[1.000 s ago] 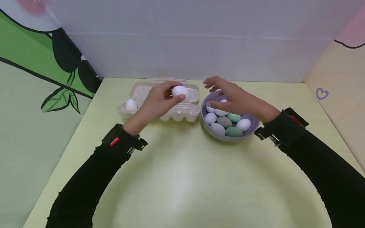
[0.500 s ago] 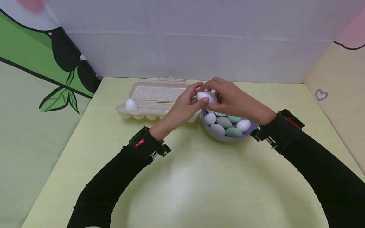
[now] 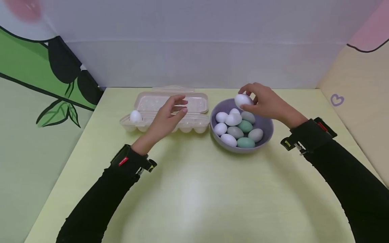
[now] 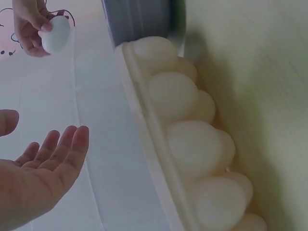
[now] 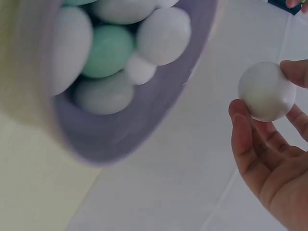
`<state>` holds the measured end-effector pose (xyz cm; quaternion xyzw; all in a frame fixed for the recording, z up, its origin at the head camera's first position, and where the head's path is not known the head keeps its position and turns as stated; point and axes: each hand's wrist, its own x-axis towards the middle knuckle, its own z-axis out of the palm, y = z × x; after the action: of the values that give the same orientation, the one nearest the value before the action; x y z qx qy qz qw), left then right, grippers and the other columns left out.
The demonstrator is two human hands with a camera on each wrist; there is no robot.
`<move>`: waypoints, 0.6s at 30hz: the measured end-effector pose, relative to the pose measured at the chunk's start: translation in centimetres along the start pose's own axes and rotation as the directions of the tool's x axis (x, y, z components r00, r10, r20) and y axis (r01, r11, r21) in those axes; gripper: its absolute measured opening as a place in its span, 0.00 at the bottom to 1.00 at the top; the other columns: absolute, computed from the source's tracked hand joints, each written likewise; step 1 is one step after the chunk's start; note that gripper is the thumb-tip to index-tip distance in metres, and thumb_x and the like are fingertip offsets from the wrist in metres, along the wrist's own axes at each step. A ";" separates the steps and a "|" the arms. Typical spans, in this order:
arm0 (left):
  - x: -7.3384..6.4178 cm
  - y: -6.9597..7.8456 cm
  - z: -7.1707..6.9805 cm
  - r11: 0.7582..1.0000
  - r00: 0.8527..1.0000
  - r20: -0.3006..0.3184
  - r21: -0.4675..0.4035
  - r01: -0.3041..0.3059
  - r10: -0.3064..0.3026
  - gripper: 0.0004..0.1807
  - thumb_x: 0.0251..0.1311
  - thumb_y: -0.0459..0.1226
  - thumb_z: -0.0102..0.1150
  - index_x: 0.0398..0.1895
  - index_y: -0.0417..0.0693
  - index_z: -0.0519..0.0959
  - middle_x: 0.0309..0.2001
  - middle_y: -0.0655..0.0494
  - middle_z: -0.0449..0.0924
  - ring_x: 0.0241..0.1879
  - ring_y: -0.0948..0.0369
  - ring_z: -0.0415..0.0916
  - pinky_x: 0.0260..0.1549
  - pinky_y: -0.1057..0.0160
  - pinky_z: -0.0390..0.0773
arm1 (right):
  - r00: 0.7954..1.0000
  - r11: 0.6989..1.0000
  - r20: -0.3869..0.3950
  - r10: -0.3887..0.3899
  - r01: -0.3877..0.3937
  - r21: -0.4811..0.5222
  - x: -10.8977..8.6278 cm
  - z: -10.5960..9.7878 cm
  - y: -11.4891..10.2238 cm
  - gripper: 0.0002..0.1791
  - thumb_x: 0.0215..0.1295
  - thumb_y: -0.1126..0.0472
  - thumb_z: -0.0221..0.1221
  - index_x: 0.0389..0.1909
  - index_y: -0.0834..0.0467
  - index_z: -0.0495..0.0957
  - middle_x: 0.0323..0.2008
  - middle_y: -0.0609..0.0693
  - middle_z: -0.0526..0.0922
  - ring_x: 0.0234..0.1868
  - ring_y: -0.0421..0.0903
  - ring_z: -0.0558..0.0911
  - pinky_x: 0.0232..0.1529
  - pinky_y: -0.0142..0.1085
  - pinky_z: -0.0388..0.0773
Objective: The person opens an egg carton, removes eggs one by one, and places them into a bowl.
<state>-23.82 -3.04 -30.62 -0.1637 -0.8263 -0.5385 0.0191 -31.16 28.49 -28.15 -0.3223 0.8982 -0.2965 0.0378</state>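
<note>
A white egg [image 3: 243, 100] is pinched between the thumb and fingers of my right hand [image 3: 267, 103], above the back right rim of a purple bowl [image 3: 264, 126]. The right wrist view shows the same egg [image 5: 267, 91] at the fingertips. White, grey and green eggs fill much of the bowl. My left hand [image 3: 165, 118] hovers over a clear plastic egg carton [image 3: 194, 124], fingers relaxed and holding nothing; in the left wrist view its fingers [image 4: 72, 154] spread beside the carton. A single white egg [image 3: 135, 116] sits in the carton's left end.
The carton's lid [image 3: 194, 101] lies folded back toward the rear wall [image 3: 194, 64]. Bowl and carton stand side by side on a pale yellow table [image 3: 194, 189]. Printed side panels flank the table at left and right.
The white egg passed from my left hand to my right hand above the gap between carton and bowl. My left hand then drew back left over the carton; the right moved right.
</note>
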 end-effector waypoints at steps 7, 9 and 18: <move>-2.1 -2.6 -3.2 0.999 0.995 -0.093 0.041 0.027 -0.023 0.21 0.64 0.37 0.47 0.59 0.43 0.60 0.55 0.45 0.67 0.54 0.53 0.67 0.53 0.51 0.67 | 0.987 0.978 0.005 0.160 -0.158 -0.135 -0.6 1.3 3.0 0.20 0.56 0.52 0.59 0.47 0.53 0.68 0.40 0.54 0.73 0.33 0.50 0.71 0.30 0.42 0.68; -2.7 -2.8 -3.9 0.999 0.993 -0.118 0.041 0.035 -0.030 0.21 0.64 0.36 0.47 0.59 0.42 0.60 0.55 0.44 0.67 0.54 0.52 0.67 0.53 0.51 0.67 | 0.980 0.964 0.014 0.201 -0.195 -0.182 -0.7 1.8 3.6 0.21 0.55 0.51 0.59 0.48 0.54 0.68 0.39 0.55 0.74 0.34 0.50 0.72 0.29 0.43 0.69; -3.8 -3.5 -5.8 0.997 0.983 -0.170 0.027 0.075 -0.070 0.21 0.64 0.35 0.47 0.59 0.42 0.60 0.55 0.45 0.67 0.52 0.54 0.67 0.45 0.64 0.70 | 0.956 0.916 0.045 0.289 -0.263 -0.304 -1.5 3.2 4.7 0.20 0.54 0.50 0.57 0.45 0.55 0.70 0.38 0.54 0.77 0.35 0.51 0.74 0.27 0.46 0.71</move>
<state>-22.12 -10.44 -32.08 -0.0870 -0.8360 -0.5370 0.0719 -31.74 30.71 -33.60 -0.2072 0.9662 -0.1364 0.0708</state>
